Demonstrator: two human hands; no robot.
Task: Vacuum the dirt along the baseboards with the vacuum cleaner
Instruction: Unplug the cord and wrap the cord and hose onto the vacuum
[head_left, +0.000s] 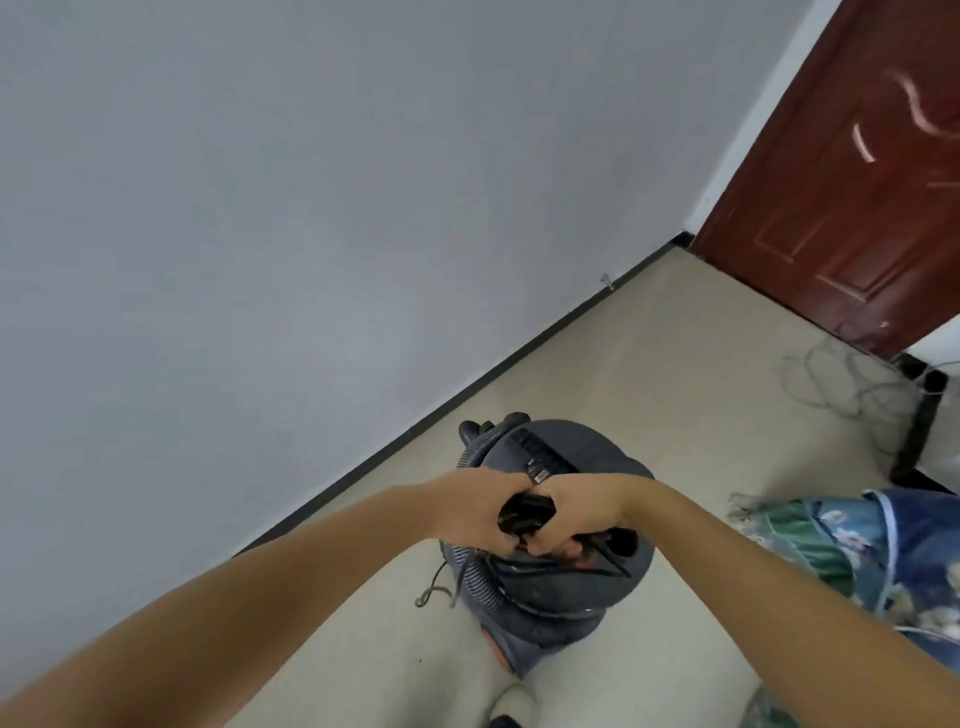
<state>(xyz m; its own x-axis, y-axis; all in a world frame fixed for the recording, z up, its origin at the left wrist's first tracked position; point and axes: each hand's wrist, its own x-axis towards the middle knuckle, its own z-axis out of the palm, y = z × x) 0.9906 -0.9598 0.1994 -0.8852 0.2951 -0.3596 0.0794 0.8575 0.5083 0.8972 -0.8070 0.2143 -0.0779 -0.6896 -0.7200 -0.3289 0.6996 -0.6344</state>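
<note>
Now both hands clench bundled black cord (524, 512) atop canister vacuum cleaner (566, 525): left hand (480, 512), right hand (582, 512). Vacuum directly beneath hands, baseboard (467, 397) beyond them. Unwind loops steadily, avoid snagging ribbed hose (480, 582).

A plain room in a home. Bare grey wall (260, 208), dark baseboard (415, 431), beige floor (675, 374), a red-brown panelled door (857, 182) (floral bedding (883, 545) lies nearby).

The two hands hide the top handle of the round dark grey vacuum cleaner (566, 499). The small label on its lid is too blurred to read. The right edge cuts the blue flowered cloth (883, 551).
</note>
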